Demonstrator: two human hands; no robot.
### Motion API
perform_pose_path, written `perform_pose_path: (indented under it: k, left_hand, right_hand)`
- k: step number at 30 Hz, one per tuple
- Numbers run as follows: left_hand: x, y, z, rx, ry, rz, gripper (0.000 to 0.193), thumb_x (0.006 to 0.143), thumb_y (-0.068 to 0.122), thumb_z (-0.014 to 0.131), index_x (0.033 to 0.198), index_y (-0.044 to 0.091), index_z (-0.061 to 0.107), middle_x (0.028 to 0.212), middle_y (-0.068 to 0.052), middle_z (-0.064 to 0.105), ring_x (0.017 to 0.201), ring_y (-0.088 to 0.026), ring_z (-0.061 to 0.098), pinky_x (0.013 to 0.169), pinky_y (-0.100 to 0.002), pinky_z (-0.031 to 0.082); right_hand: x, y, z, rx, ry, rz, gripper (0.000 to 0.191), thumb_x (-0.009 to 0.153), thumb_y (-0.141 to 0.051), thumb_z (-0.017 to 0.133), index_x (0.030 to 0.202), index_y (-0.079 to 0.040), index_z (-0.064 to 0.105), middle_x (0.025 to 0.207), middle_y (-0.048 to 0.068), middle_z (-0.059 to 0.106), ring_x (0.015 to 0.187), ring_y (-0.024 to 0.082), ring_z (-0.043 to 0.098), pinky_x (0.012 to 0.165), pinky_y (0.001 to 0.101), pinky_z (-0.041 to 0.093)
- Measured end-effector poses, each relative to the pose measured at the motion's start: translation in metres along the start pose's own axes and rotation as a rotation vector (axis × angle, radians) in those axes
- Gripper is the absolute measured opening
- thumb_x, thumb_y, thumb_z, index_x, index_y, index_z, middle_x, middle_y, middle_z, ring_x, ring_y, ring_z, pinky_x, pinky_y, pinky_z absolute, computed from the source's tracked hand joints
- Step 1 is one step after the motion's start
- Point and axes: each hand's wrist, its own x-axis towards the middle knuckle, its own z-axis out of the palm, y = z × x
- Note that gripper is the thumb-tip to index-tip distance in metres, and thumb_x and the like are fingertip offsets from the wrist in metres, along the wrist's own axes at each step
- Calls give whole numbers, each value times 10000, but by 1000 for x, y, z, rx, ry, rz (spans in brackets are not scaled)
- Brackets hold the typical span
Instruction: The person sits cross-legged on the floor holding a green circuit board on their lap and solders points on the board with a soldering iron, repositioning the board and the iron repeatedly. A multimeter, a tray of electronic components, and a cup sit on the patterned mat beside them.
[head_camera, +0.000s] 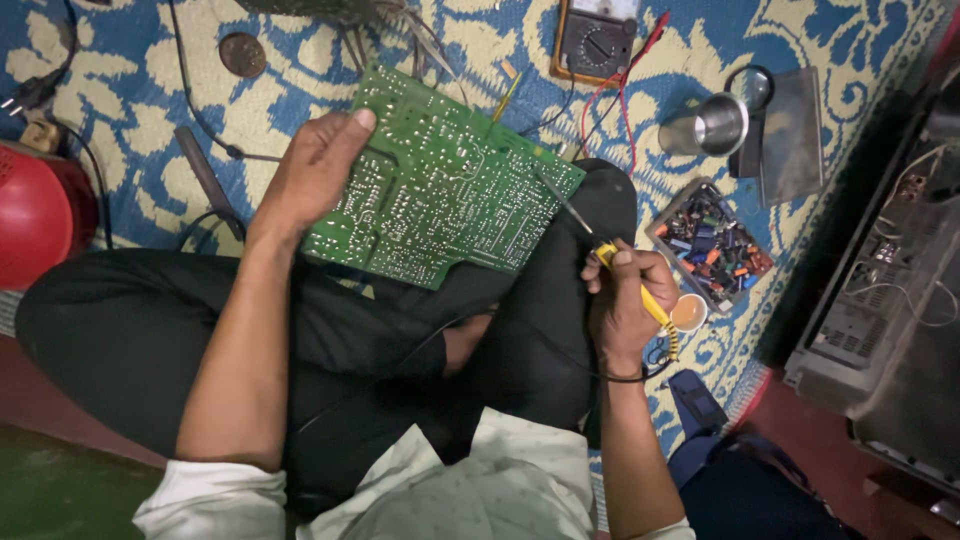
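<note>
Soldering on a lap-held circuit board

Left hand (312, 175) grips the green circuit board (440, 180); right hand (625, 300) clasps the yellow soldering iron (640, 290), tip contact unclear.

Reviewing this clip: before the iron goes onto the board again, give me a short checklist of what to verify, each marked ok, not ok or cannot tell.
1. Green circuit board steadied: ok. The left hand grips its left edge and it rests on the knee, solder side up.
2. Soldering iron gripped: ok. The right hand holds the yellow handle.
3. Tip placed on a joint: cannot tell. It lies over the board's right edge; contact is too small to see.
4. Iron's cord free: not ok. It loops across the lap.
5. Parts within reach: ok. The tray of components sits beside the right hand.
</note>
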Motion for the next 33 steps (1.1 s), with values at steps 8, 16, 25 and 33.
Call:
perform_pose_path:
  k: [8, 16, 25, 33]
  left_hand:
    - [-2, 5, -1, -9, -16, 24, 441, 1099, 403, 525, 1015, 13, 713, 896, 22, 706, 812, -47, 564, 762, -269, 489]
    - [0, 0, -2, -6, -6, 25, 451, 1098, 406, 532, 925, 18, 684, 812, 40, 638, 766, -54, 513, 722, -270, 457]
    - [4, -8, -7, 190, 45, 87, 524, 1114, 419, 549, 830, -22, 566, 741, -6, 485, 756, -104, 457, 691, -327, 420]
    - [0, 3, -13, 136, 64, 18, 501, 1044, 486, 565, 801, 49, 593, 678, 32, 479, 680, -92, 453, 607, -328, 419]
  right_hand:
    - [0, 3, -1, 8, -2, 5, 105, 1063, -75, 608, 1033, 24, 632, 888, 182, 690, 726, 203, 651, 625, 275, 492]
    - [0, 4, -13, 187, 90, 38, 90, 1019, -75, 626, 982, -4, 583, 925, 151, 678, 741, 229, 640, 626, 286, 470]
    - [11, -1, -1, 223, -101, 146, 107, 1047, -88, 635, 1020, 14, 617, 891, 167, 671, 714, 230, 605, 635, 298, 467]
    - [20, -1, 25, 94, -175, 171, 116, 1041, -84, 638, 1038, 31, 633, 925, 189, 689, 752, 239, 656, 637, 289, 486]
